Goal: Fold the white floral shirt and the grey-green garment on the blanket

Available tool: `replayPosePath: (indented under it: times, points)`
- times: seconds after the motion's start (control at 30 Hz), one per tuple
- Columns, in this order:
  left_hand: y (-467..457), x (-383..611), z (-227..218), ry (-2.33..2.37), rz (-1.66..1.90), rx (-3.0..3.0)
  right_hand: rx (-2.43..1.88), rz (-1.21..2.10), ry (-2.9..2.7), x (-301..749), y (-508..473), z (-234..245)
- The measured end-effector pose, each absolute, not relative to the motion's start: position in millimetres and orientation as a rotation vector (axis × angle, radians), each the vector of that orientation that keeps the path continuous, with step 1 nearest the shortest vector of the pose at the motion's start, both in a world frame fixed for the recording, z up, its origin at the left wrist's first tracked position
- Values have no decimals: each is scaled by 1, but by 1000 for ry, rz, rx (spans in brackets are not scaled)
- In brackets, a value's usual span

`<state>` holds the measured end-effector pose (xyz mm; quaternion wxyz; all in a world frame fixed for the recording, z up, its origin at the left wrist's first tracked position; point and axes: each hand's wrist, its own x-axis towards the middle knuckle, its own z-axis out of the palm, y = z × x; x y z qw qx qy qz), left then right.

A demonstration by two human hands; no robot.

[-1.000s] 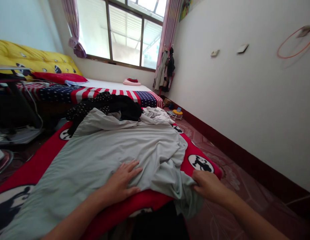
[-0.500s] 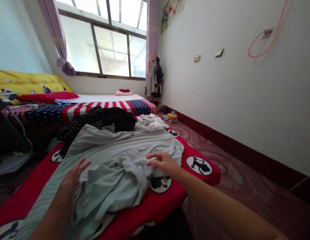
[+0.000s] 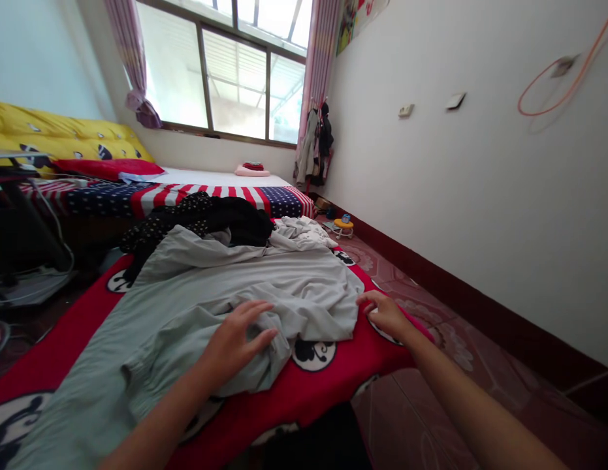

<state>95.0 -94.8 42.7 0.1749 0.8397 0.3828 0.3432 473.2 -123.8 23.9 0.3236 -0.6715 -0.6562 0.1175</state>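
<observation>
A large pale green-grey garment (image 3: 196,307) lies crumpled over a red blanket with black-and-white cartoon patches (image 3: 328,378). My left hand (image 3: 235,343) rests on the bunched near edge of the garment, fingers spread and flat. Over by the garment's right edge, my right hand (image 3: 386,314) touches the red blanket, fingers curled down, holding nothing that I can see.
A dark polka-dot garment (image 3: 186,215) and a white cloth (image 3: 304,232) lie heaped beyond the grey one. Behind are a stars-and-stripes bed cover (image 3: 186,194), a window (image 3: 220,72), clothes hanging in the corner (image 3: 318,140) and a small yellow toy (image 3: 343,225) on the tiled floor.
My left hand dropped from above the cloth onto its near edge. My right hand moved right, off the garment to its right edge. The garment's hanging corner now lies on the bed.
</observation>
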Motion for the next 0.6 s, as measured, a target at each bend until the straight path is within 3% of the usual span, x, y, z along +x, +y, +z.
replayPosePath:
  times: [0.13,0.33,0.6]
  points:
    - [-115,117,36,1305,788,2506,-1866,201,-1664,469,-133,22]
    - [-130,127,16,1522,726,2507,-1827,641,-1390,433,-140,9]
    - [-141,112,34,965,742,2373,-1549,473,-1172,444,-140,18]
